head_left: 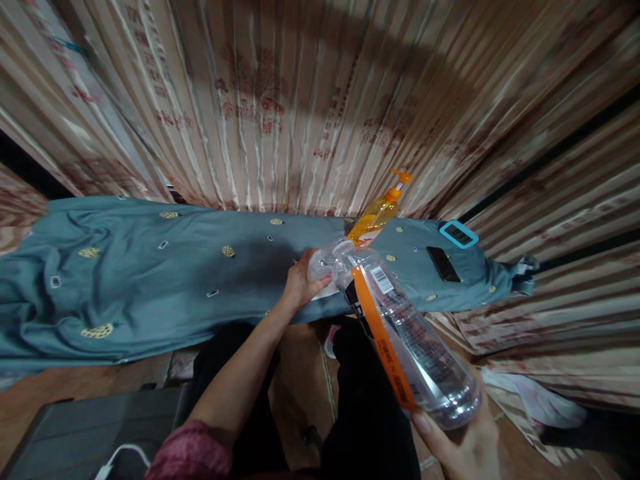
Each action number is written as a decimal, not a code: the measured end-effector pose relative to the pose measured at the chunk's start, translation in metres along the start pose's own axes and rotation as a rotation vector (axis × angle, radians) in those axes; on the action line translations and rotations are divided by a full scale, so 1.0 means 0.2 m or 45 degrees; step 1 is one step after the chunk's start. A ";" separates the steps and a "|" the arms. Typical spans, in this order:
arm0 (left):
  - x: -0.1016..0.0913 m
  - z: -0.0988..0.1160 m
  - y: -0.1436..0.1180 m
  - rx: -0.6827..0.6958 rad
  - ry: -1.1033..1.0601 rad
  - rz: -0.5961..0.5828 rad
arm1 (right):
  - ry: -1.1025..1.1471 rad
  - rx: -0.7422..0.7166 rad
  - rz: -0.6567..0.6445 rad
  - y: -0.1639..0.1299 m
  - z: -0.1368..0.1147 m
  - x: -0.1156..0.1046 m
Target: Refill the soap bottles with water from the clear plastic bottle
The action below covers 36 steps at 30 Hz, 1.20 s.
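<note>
Our right hand (467, 443) is closed around the base of a clear bottle (410, 340), which lies tilted with its neck pointing away from us, over the near edge of the table (150, 280). Our left hand (303, 283) is closed on the bottle's neck, fingers around the cap end; whether the cap is on or off, we cannot tell.

We think the main risk is a spill. The bottle is nearly lying, so if the cap gets loose, any liquid inside can run onto the blue cloth covering the table, and toward the phone (443, 264), which lies just right of the bottle's neck. The bottle looks smooth, so the right hand may also slip at the base.

We count: one clear bottle; one orange pump bottle (379, 212), just behind its neck; one dark phone; one small device with a blue frame (459, 234), behind the phone; one white cable (123, 457), near our left sleeve.
</note>
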<state>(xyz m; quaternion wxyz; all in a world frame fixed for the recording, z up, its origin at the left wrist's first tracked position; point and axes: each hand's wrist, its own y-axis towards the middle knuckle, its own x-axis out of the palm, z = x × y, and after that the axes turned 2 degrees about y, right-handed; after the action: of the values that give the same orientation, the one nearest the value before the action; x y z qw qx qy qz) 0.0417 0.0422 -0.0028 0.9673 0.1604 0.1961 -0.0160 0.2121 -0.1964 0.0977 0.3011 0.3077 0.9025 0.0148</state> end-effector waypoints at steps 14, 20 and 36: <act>0.01 -0.01 0.01 -0.028 -0.015 -0.021 | 0.021 0.053 0.006 0.00 -0.02 0.00; 0.01 0.00 0.01 -0.049 -0.005 -0.017 | -0.014 0.014 -0.001 0.00 0.00 0.00; 0.01 -0.01 0.01 -0.019 0.007 0.009 | -0.023 -0.029 -0.005 0.00 0.01 -0.01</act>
<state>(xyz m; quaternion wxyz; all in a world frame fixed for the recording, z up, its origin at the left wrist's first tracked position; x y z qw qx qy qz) 0.0433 0.0440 -0.0055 0.9680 0.1539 0.1981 -0.0109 0.2143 -0.1974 0.0971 0.3126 0.3025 0.9002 0.0216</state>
